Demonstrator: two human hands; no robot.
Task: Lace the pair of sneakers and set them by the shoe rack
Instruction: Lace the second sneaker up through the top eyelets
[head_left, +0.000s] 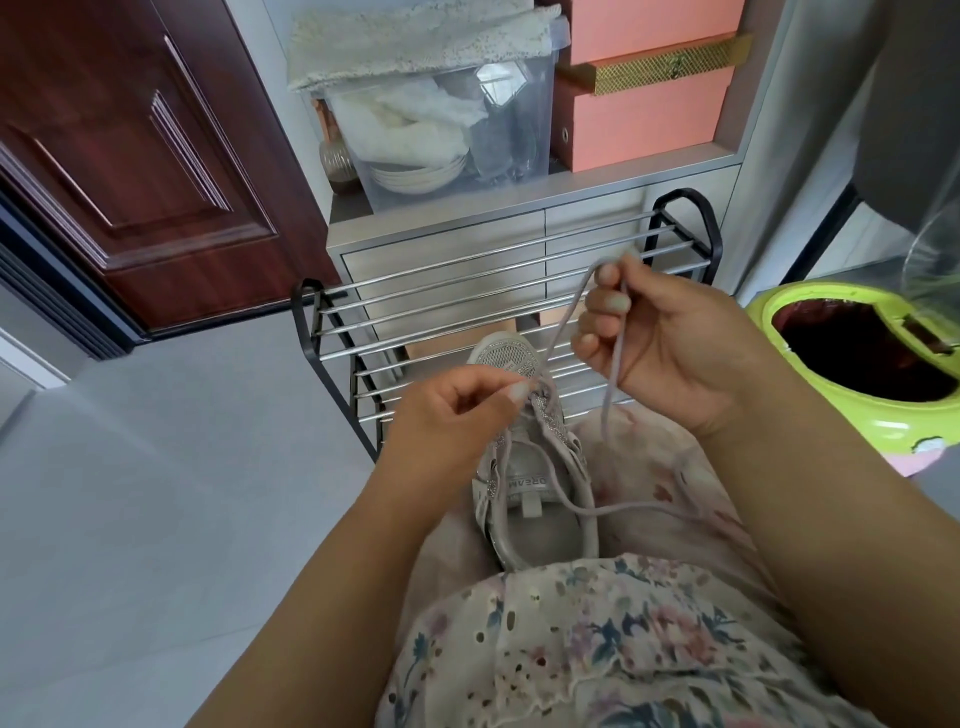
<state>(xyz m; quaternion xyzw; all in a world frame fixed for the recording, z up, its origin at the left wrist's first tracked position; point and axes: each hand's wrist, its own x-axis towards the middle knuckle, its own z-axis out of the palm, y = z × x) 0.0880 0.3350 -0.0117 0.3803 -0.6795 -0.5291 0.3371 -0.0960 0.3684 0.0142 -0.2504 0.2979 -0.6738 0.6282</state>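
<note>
Her left hand (457, 410) pinches the sneaker (530, 467) at an eyelet; right hand (660, 343) grips the lace (615, 358) (pull evenly, I'd say, keeping it untwisted).

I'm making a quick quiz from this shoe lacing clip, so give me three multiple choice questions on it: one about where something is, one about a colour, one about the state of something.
1. Where is the sneaker?
A. On the person's lap
B. On the top bars of the shoe rack
C. On the floor by the door

2. What colour is the bin at the right?
A. Red
B. Lime green
C. Black

3. What is the right hand doing?
A. Resting flat and open
B. Holding the lace raised
C. Gripping the shoe rack

Answers:
1 A, the sneaker lies on the lap, in front of the rack.
2 B, its rim is lime green.
3 B, its fingers are curled round the lace above the sneaker, while the left hand pinches at the eyelets.
</note>
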